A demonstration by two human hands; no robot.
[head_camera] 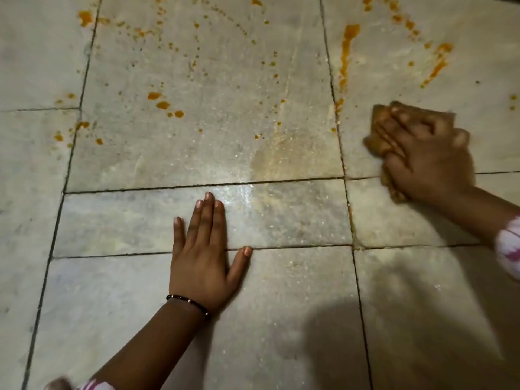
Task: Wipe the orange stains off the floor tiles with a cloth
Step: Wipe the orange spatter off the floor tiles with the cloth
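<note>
Grey stone floor tiles [197,153] carry orange stains. A long orange streak [347,52] runs down beside a joint at upper right, drops [163,104] dot the middle tile, and more spots [84,18] lie at upper left. My right hand [422,153] grips a bunched, orange-soaked cloth [378,133] and presses it on the tile at right; hand and cloth are blurred. My left hand [202,249] lies flat on the floor, fingers straight, with a dark bead bracelet at the wrist.
A faint yellowish smear [281,159] marks the middle tile near the cloth. Dark grout lines [202,185] cross the floor. A shadow [351,333] falls over the near tiles at lower right. A pink-and-white sleeve [509,249] shows at the right edge.
</note>
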